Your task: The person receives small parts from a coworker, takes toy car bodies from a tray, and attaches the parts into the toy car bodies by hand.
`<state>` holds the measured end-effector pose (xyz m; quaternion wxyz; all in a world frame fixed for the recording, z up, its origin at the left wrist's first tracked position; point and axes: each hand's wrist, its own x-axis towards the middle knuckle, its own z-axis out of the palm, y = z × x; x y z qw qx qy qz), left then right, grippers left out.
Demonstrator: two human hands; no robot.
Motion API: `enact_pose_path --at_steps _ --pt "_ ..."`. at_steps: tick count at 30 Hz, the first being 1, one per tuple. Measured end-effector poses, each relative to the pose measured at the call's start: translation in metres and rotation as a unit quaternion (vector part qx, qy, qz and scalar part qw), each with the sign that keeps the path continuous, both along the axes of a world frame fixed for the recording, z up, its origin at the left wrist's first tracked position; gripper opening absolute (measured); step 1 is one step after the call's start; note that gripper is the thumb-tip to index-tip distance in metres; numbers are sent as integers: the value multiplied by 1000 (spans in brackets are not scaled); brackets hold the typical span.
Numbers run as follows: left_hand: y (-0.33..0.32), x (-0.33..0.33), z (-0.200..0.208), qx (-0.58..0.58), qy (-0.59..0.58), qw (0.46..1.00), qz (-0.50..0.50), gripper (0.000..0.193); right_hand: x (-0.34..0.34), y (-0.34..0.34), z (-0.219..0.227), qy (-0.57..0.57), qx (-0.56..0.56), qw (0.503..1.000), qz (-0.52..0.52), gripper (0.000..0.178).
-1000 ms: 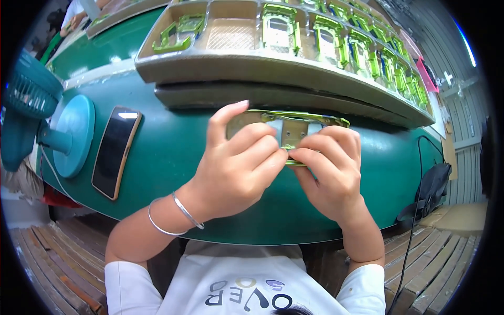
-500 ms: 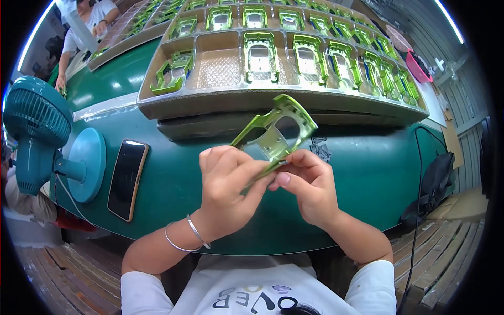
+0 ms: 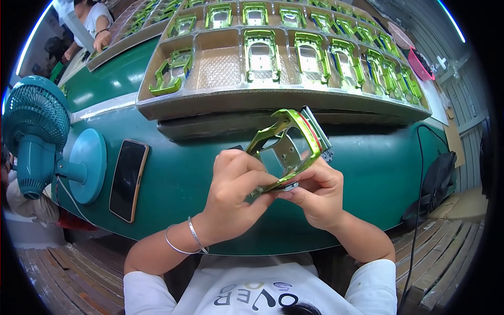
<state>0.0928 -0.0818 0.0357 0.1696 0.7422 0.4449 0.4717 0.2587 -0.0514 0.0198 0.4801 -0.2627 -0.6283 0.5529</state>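
Since half a second ago you have tipped the green frame (image 3: 286, 149) further upright; its long axis runs from 7 to 1 o'clock above the table (image 3: 173, 178). Your left hand (image 3: 236, 191) and right hand (image 3: 317, 194) both pinch its lower end.

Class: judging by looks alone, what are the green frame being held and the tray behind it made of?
Green frame: probably metal or plated plastic, given its mirror-like metallic sheen. Tray: apparently thin moulded plastic, semi-gloss beige, with formed compartments and a textured floor.
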Motion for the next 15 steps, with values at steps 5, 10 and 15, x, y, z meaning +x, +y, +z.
enact_pose_path --at_steps 5,10,15 --pt "0 -2 -4 76 45 996 7 28 5 5 13 -151 233 960 -31 23" --pt "-2 -2 -4 115 61 992 7 29 0 -2 8 -168 297 936 -89 28" --pt "-3 0 0 79 90 991 56 49 4 1 9 -127 241 960 -65 24"
